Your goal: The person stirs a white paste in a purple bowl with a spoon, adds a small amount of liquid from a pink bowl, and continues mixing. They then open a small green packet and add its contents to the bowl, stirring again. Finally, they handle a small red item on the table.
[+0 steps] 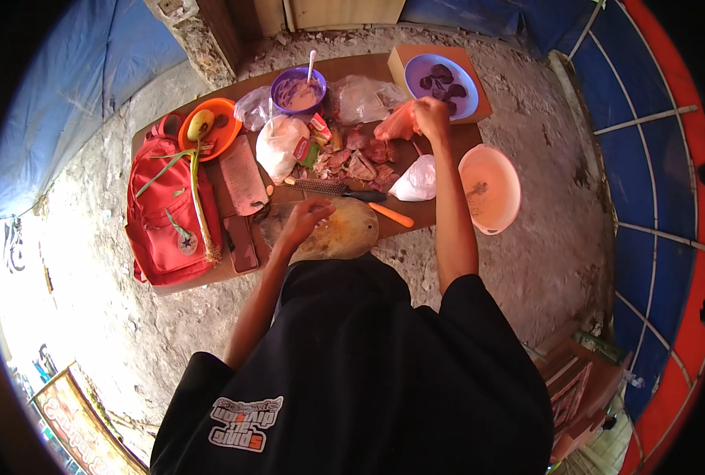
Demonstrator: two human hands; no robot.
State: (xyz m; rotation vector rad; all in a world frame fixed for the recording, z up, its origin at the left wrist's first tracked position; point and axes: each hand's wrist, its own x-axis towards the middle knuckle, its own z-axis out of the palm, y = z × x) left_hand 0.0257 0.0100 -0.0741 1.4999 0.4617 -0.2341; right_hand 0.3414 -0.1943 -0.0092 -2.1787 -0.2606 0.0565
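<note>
My right hand (432, 116) grips a crumpled red plastic bag (396, 122), raised over the table's right side beside a blue bowl (423, 66) that holds dark purple pieces. Just above a round wooden cutting board (346, 228) is my left hand (309, 218), its fingers loosely bent and apart. Small pale bits show near its fingertips; I see nothing held. Beyond the board lie a knife (322, 187) with a black handle and an orange-handled tool (391, 215). A heap of purplish peelings (358, 160) spreads behind the knife.
A red backpack (171, 208) with a leek (199, 208) on it, an orange bowl (231, 133), a grater (244, 178) and a phone (242, 242) occupy the left. Behind stand a purple bowl (291, 107) and a white bag (276, 148). A pink basin (495, 184) is at right.
</note>
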